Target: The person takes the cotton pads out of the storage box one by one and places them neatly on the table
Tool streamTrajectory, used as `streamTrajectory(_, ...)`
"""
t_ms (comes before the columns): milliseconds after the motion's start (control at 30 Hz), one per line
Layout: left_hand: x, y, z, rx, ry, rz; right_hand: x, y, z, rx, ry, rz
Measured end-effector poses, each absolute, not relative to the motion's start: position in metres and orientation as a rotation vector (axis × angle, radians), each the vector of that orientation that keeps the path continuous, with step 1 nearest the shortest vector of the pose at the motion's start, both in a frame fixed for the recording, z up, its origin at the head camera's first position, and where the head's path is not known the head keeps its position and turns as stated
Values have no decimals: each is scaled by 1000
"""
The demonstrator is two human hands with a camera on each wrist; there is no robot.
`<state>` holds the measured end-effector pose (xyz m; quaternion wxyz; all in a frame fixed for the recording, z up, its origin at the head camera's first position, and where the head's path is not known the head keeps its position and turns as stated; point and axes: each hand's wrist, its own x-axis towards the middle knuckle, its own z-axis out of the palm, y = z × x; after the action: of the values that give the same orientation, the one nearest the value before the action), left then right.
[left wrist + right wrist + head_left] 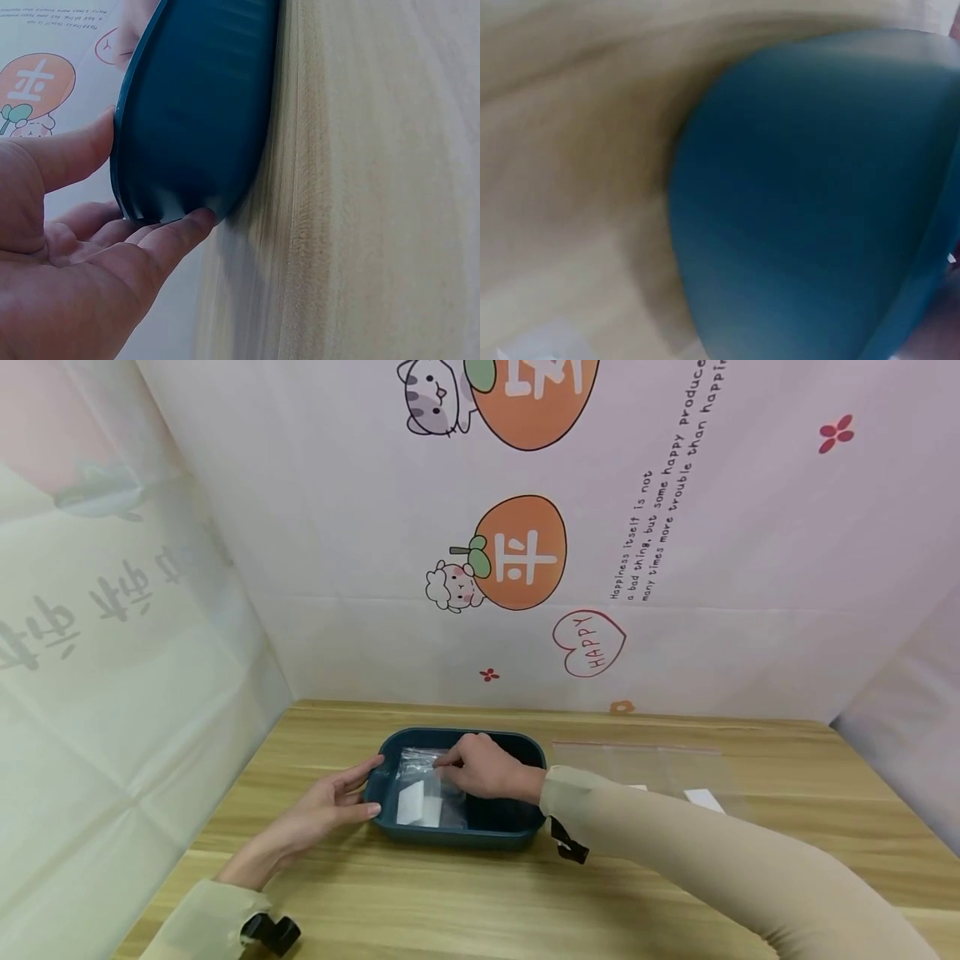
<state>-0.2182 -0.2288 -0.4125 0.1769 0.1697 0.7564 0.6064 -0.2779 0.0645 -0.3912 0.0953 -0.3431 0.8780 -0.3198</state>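
Resting on the tabletop [465,893] of yellowish, streaked wood grain, in the head view: one oblong bin [450,837], dark teal, smooth-walled, round-cornered, thin at the rim. Lying inside, toward the left end: one clear plastic bag [417,768], glossy and wrinkled near the top, with flat white slips [410,803] showing through the film. Pinching the bag's upper part between thumb and fingertips, over the bin: right grip [487,766]. Set against the bin's left end, fingers extended and spread from the thumb: left grip [326,806]. Spread flat right of the bin: clear plastic sheeting [626,764], red-lined along the far edge, partly behind a plain beige sleeve [720,852]. Hanging behind: pale, creased cloth [360,568], printed with rounded orange fruits and a red heart outline.

Seen in the left wrist view: outer wall of the bin, curved at the end, satiny, with faint pale bands; left grip touching rim and wall, digits well apart.

Seen in the right wrist view, blurred: broad, smooth curve of the bin's outer wall beside soft-looking wood grain; translucent plastic at the lower left corner; right grip only a sliver at the edge, closure impossible to tell from this angle.
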Motion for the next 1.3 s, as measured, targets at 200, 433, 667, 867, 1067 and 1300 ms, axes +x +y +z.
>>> streamTrajectory(200, -217, -229, -411, 478, 2149, 1695, -272, 53, -390, -772, 2365, -1321)
streamTrajectory(433, -216, -230, -411, 514, 2117, 1705, -268, 39, -390, -463, 2105, -1562)
streamTrajectory(667, -217, -229, -410, 520, 2147, 1687, -265, 32, -393, -330, 2169, -1560)
streamTrajectory(867, -217, -228, -410, 476, 2152, 1683, -254, 31, -394, -366, 2262, -1544)
streamTrajectory(1067, -217, -228, -411, 478, 2142, 1694, -251, 37, -385, -377, 2259, -1591)
streamTrajectory(1300, -218, -228, -411, 462, 2152, 1690, -252, 56, -368, -468, 2218, -1602)
